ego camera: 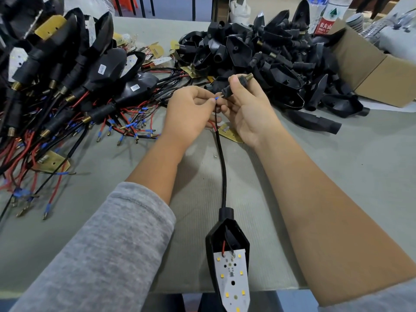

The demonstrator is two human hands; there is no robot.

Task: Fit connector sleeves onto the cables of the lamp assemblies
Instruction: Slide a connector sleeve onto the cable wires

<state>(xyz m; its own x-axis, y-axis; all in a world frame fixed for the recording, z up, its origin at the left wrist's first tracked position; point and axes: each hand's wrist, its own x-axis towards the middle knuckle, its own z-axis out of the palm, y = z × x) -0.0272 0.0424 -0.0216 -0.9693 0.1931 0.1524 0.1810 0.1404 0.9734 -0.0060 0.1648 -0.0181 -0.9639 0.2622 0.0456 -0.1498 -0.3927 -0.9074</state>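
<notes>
**Inspector:** State the step in hand.

**Me:** Threading. My left hand (191, 106) pinches the cable (221, 158) just below its blue tip (216, 98), fingers curled round it. My right hand (245, 109) grips one sleeve (234, 85), fingers closed on it, brass thread pointing to the far edge of the table (337, 176). The tip sits right at the sleeve's mouth; whether it has entered, I cannot tell.

**Inspector:** And the next move?

**Me:** By my judgement, steer the tip straight into the bore, then slide the sleeve down the cable towards the lamp (228, 255).

**Inspector:** Where is that lamp?

**Me:** At the near edge, between my forearms, LED board (231, 280) facing up.

**Inspector:** Counts?

**Me:** In work: one lamp, one cable, one sleeve. One box (373, 73) at the far right corner. Finished assemblies (67, 70) along the left edge and the black shells (265, 52) heaped at the far edge: too tangled to count, many of each.
</notes>
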